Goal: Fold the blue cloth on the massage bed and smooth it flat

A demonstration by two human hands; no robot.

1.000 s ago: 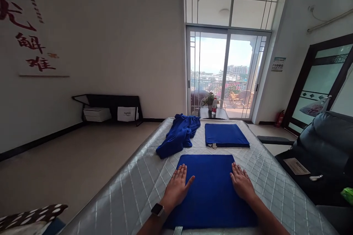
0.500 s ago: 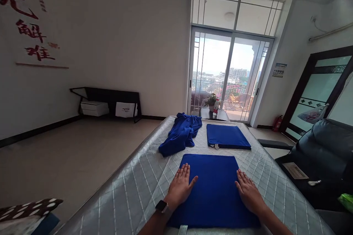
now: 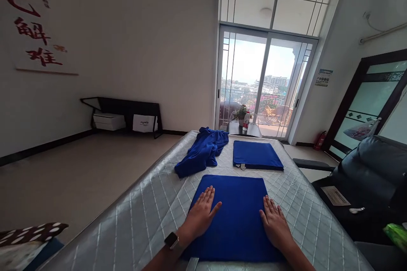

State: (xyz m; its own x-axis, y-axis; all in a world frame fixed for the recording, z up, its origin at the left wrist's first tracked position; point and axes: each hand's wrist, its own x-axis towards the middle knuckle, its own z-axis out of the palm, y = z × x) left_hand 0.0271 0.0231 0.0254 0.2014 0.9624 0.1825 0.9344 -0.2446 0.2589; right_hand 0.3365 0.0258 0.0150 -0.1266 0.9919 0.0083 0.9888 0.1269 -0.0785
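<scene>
A flat blue folded cloth (image 3: 237,224) lies in front of me on the quilted silver bed cover (image 3: 140,224). My left hand (image 3: 202,214) rests palm down on its left side, fingers together and thumb spread out. Along its right edge lies my right hand (image 3: 276,222), also flat with the fingers stretched. A pale tag sticks out at the near left corner of the cloth. Beyond it is a second folded blue cloth (image 3: 258,154) with small white tags on its near edge. Left of that sits a crumpled blue cloth (image 3: 203,152).
At the right stands a black armchair (image 3: 375,178) with a card (image 3: 335,195) on it. A small table with a potted plant (image 3: 241,114) and a bottle (image 3: 246,121) is past the bed's far end. A black rack (image 3: 127,112) stands by the wall.
The view has shifted slightly, so the bed and cloths appear a little further left and higher. Both hands stay flat on the near folded cloth, in nearly the same places.
</scene>
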